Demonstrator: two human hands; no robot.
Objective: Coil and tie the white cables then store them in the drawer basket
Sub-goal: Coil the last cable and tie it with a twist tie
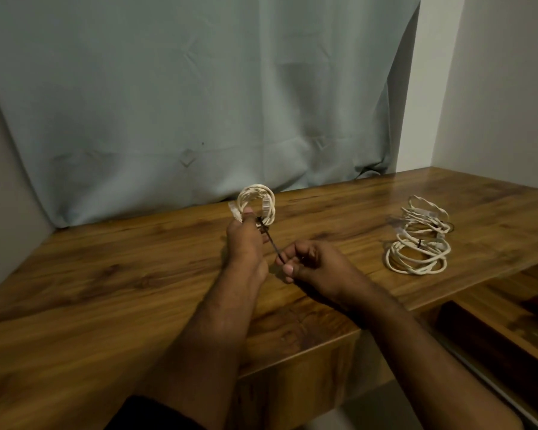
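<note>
While left hand pinches the coiled cable upright, right hand pinching the black tie, pulled taut above the table.

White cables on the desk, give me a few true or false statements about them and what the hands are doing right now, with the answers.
1. The left hand holds a small white cable coil up off the wooden desk. True.
2. The right hand is empty. False: it pinches the tail of a black tie that runs up to the coil.
3. A pile of coiled white cables lies on the desk to the right of the hands. True.
4. The pile sits inside a basket. False: it rests directly on the desk.
5. A red curtain hangs behind the desk. False: the curtain is grey-blue.
</note>
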